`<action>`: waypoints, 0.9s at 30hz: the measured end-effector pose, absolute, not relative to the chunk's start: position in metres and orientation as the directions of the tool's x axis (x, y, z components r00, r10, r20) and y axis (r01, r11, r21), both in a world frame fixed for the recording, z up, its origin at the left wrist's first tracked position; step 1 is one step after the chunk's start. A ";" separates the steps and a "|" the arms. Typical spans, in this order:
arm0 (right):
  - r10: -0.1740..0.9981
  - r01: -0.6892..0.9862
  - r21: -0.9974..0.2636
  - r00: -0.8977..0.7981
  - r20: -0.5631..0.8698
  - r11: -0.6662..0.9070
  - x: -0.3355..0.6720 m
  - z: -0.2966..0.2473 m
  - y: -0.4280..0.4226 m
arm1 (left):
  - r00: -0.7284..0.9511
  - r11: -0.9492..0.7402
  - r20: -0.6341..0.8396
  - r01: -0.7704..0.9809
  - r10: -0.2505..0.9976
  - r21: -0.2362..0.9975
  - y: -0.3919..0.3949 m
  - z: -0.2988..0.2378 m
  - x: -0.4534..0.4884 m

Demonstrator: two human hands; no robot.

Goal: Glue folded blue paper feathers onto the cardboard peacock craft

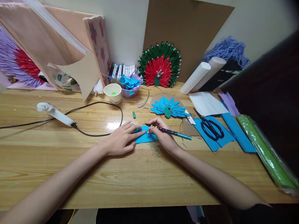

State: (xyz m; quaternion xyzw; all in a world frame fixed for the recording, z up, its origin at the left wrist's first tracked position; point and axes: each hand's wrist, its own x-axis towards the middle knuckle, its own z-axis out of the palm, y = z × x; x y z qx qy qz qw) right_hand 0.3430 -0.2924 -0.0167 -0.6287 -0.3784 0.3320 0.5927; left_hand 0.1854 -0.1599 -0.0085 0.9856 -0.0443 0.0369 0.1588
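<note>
Where the blue paper piece (146,137) lies at centre frame on the worktop (70,168), my left hand (121,139) presses it down, fingers spread flat and gripping nothing. My right hand (161,132) has its fingers closed around a pencil (174,133), tip at the paper's upper edge, shaft pointing right. Black scissors (211,127) lie at right on a blue sheet (224,140); a white glue gun (54,113) sits at left.
</note>
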 end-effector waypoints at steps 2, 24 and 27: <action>0.883 0.140 -0.989 0.468 0.023 -0.049 0.339 -0.022 -0.290 | 0.994 -0.948 0.076 -0.101 -0.082 0.302 -0.159 -0.007 0.184; 0.948 0.565 -0.814 0.313 0.057 -0.137 0.333 -0.023 -0.297 | 0.989 -0.936 0.010 -0.142 -0.147 0.322 -0.142 -0.001 0.173; 0.936 0.570 -0.808 0.345 0.071 -0.149 0.333 -0.023 -0.297 | 0.988 -0.934 0.022 -0.149 -0.150 0.326 -0.141 -0.001 0.173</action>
